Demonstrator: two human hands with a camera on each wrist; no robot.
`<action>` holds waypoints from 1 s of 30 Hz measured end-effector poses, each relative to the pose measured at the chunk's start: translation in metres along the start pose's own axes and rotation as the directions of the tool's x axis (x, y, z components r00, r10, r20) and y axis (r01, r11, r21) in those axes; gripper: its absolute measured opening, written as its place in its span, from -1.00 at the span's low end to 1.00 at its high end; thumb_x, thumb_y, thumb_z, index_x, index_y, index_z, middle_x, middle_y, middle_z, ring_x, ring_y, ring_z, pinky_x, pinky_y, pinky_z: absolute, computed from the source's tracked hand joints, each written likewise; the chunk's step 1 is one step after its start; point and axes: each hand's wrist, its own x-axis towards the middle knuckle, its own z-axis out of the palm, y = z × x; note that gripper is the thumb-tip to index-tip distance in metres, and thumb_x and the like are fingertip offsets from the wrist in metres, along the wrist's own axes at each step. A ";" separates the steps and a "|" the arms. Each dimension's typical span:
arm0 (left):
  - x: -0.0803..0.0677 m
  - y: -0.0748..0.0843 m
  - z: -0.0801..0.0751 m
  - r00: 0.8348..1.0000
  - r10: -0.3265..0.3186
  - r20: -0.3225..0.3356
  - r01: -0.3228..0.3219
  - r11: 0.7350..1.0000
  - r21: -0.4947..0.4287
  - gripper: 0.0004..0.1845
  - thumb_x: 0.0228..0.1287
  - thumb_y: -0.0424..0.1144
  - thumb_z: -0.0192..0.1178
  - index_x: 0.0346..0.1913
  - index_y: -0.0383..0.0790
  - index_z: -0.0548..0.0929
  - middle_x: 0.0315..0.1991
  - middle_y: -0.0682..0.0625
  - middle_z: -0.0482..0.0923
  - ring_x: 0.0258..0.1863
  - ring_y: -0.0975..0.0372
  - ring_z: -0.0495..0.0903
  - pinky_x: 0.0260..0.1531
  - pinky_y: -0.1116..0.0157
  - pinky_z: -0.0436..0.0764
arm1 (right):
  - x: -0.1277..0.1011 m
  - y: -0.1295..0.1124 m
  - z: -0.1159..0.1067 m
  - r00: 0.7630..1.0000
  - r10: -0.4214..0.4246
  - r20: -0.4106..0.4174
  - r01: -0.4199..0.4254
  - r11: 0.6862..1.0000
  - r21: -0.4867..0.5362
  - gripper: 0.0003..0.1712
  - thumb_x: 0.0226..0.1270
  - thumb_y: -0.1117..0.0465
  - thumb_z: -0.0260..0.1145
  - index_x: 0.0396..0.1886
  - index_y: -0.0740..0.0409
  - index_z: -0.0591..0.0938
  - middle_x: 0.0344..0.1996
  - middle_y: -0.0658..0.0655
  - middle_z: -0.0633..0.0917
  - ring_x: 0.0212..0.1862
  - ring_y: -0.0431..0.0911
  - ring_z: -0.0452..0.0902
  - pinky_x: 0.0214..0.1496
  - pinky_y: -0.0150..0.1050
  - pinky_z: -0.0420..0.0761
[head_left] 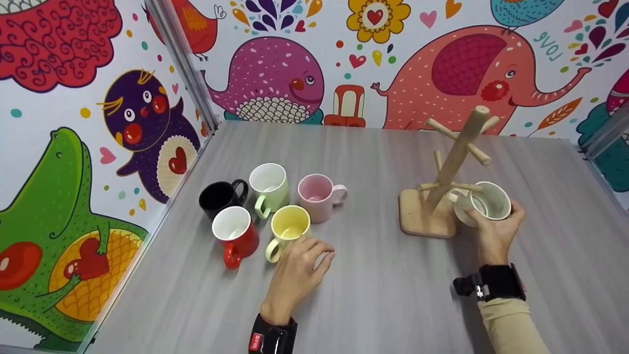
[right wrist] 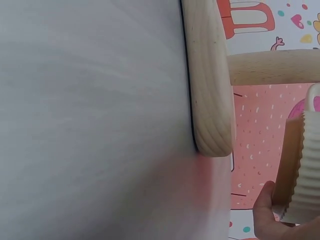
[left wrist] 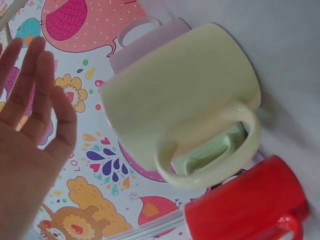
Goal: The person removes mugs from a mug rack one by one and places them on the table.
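My right hand [head_left: 494, 228] is wrapped round a white ribbed mug [head_left: 484, 202], right up against the wooden mug tree [head_left: 444, 182], its handle at a low peg. Plenty of bare counter [head_left: 393, 295] between my hands; the wall's well off to the right. My left hand [head_left: 297, 273] sits loose, fingers straight, just beside the yellow mug [head_left: 289, 227]. Only the right wrist view shows the ribbing and the tree's base edge [right wrist: 210, 75].
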 end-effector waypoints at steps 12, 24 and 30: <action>0.003 0.002 -0.001 1.000 0.013 -0.022 -0.013 1.000 -0.002 -0.95 0.20 -0.36 0.42 -0.29 -0.15 0.77 -0.35 0.10 0.67 -0.26 0.21 0.61 -0.17 0.21 0.58 | -0.013 -0.003 -0.007 1.000 -0.024 0.008 0.024 0.999 -0.021 -0.19 -0.07 0.73 0.37 0.13 0.11 0.31 0.09 0.02 0.41 0.11 -0.10 0.37 0.13 -0.38 0.42; 0.002 0.003 0.000 0.999 0.017 -0.028 -0.017 1.000 -0.001 -0.95 0.21 -0.36 0.42 -0.29 -0.17 0.77 -0.34 0.09 0.68 -0.26 0.20 0.61 -0.17 0.19 0.58 | -0.030 -0.008 -0.011 0.999 -0.012 0.050 0.017 0.994 -0.112 -0.18 -0.07 0.66 0.45 0.16 0.12 0.32 0.08 0.01 0.43 0.11 -0.11 0.36 0.10 -0.42 0.37; 0.003 0.004 0.001 0.999 0.035 -0.037 -0.035 0.999 0.007 -0.96 0.20 -0.35 0.42 -0.29 -0.18 0.77 -0.34 0.09 0.68 -0.27 0.21 0.61 -0.19 0.20 0.58 | -0.041 -0.011 -0.010 0.997 -0.016 0.077 0.024 0.994 -0.105 -0.15 -0.11 0.69 0.43 0.18 0.15 0.33 0.09 0.04 0.43 0.09 -0.10 0.38 0.08 -0.42 0.40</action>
